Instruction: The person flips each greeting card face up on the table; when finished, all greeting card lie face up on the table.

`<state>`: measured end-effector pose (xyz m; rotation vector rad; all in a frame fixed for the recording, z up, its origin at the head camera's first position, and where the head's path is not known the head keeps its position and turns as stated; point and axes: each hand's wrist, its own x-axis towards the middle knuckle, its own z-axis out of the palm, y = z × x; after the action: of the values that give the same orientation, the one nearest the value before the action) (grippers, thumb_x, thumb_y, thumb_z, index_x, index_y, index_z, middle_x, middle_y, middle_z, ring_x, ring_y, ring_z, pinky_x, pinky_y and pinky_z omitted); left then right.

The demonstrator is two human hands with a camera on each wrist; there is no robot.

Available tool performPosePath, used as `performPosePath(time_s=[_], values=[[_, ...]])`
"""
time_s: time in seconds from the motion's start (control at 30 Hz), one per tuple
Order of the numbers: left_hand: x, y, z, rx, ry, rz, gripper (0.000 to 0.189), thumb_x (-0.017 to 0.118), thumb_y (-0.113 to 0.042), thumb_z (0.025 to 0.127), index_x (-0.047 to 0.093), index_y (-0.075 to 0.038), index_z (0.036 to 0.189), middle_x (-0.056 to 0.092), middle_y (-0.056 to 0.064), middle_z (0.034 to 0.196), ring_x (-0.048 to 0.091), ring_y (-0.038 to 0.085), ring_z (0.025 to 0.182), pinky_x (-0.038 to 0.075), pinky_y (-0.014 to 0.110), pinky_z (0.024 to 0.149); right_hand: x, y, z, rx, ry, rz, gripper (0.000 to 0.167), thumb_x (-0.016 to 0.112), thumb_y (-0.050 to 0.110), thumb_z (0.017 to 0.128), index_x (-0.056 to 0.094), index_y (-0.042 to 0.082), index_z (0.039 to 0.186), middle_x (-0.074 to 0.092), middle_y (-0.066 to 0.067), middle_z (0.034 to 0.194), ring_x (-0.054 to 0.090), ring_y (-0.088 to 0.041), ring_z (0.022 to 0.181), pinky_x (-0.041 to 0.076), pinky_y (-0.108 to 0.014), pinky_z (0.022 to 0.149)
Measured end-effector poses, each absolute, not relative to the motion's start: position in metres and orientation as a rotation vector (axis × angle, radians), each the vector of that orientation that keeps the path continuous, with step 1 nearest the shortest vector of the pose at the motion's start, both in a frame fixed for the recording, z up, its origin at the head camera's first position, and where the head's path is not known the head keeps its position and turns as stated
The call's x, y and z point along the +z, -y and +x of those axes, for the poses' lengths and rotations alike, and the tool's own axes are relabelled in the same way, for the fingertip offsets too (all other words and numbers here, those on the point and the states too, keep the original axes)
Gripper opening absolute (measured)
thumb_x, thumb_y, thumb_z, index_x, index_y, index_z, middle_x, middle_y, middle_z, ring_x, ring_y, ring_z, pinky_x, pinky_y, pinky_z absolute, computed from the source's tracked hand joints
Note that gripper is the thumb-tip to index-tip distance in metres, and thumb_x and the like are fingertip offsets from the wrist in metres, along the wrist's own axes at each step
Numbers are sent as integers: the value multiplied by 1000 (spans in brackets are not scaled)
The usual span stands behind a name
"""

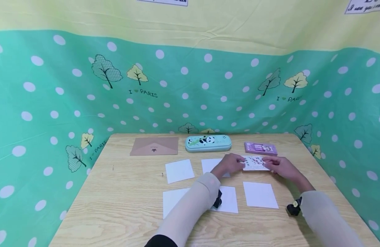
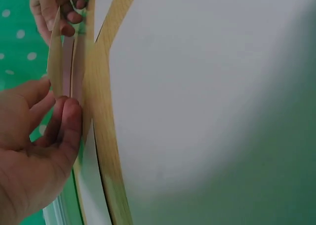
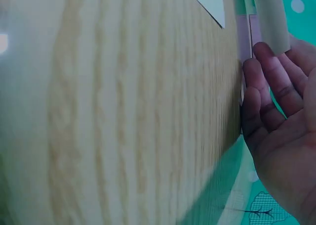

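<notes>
A white card printed with small flowers (image 1: 254,162) is held upright at its two ends, just in front of the purple box. The left hand (image 1: 231,164) pinches its left end between thumb and fingers. At the other end, the right hand (image 1: 281,166) pinches the card's edge. Seen from the left wrist, the card's plain back (image 2: 55,62) is slightly bowed. The right wrist view shows the same pale back (image 3: 271,20) against the right fingertips. A white sheet (image 1: 209,165) lies partly behind the left hand, and another (image 1: 260,195) is on the table below the card.
More white sheets (image 1: 179,171) lie on the wooden table (image 1: 115,199), some partly covered by the left sleeve. Along the back are a brown envelope (image 1: 154,146), a blue panda pencil case (image 1: 208,143) and a purple box (image 1: 260,148). A green dotted curtain (image 1: 177,103) hangs behind.
</notes>
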<state>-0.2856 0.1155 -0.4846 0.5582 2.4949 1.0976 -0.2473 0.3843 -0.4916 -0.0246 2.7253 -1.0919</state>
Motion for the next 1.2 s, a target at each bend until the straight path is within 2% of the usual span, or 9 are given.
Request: performPosePath(time_s=[0.1, 0.17, 0.3, 0.4, 0.47, 0.73, 1.0, 1.1, 1.2], values=[[-486, -118, -284, 1020, -2526, 607, 37, 70, -28, 96, 69, -27, 133, 64, -4, 86, 52, 7, 68, 44, 21, 66, -494, -383, -248, -1045, -2740, -42, 53, 64, 37, 100, 57, 5, 142, 62, -7, 98, 55, -16, 76, 49, -25, 63], [-487, -120, -284, 979, -2549, 611, 39, 72, -27, 95, 68, -28, 134, 66, -5, 88, 55, 8, 73, 47, 20, 72, -495, -381, -249, -1001, -2748, -67, 54, 65, 36, 100, 57, 6, 143, 60, -6, 97, 53, -16, 77, 47, -25, 63], [-488, -125, -281, 884, -2594, 589, 40, 74, -27, 94, 68, -31, 134, 73, -8, 118, 65, 9, 104, 50, 25, 97, -496, -380, -248, -901, -2786, -114, 52, 67, 31, 99, 57, 8, 144, 59, -4, 92, 52, -18, 80, 44, -25, 66], [-488, -129, -279, 795, -2633, 587, 40, 73, -28, 95, 67, -31, 134, 65, -11, 139, 57, 11, 132, 44, 30, 113, -496, -379, -248, -840, -2808, -141, 51, 68, 28, 98, 58, 10, 144, 59, -3, 89, 52, -19, 81, 43, -27, 69], [-488, -131, -277, 751, -2652, 596, 40, 73, -28, 95, 67, -31, 134, 63, -12, 142, 52, 12, 138, 41, 31, 116, -497, -378, -248, -808, -2816, -166, 50, 68, 28, 98, 58, 10, 144, 58, -3, 88, 52, -19, 81, 42, -27, 69], [-491, -133, -274, 645, -2683, 652, 41, 72, -30, 95, 66, -30, 136, 62, -10, 143, 50, 13, 140, 40, 31, 117, -497, -377, -248, -767, -2816, -168, 50, 69, 28, 98, 58, 11, 144, 54, -2, 81, 50, -19, 75, 40, -28, 64], [-494, -129, -278, 734, -2669, 589, 39, 67, -37, 98, 65, -31, 136, 60, -8, 145, 49, 15, 141, 40, 35, 117, -496, -376, -244, -782, -2843, -185, 48, 65, 28, 100, 58, 7, 142, 59, -2, 88, 52, -17, 81, 42, -28, 68], [-491, -127, -278, 744, -2664, 622, 38, 67, -38, 98, 66, -29, 135, 64, -8, 138, 55, 14, 134, 44, 33, 113, -495, -376, -239, -804, -2861, -188, 45, 64, 27, 101, 60, 5, 139, 60, -2, 88, 51, -16, 79, 42, -27, 67], [-487, -124, -275, 761, -2632, 670, 39, 69, -37, 97, 66, -27, 135, 70, -7, 126, 63, 10, 116, 51, 30, 102, -493, -376, -234, -820, -2864, -208, 43, 65, 26, 100, 62, 4, 137, 60, -1, 87, 51, -15, 75, 43, -26, 64]])
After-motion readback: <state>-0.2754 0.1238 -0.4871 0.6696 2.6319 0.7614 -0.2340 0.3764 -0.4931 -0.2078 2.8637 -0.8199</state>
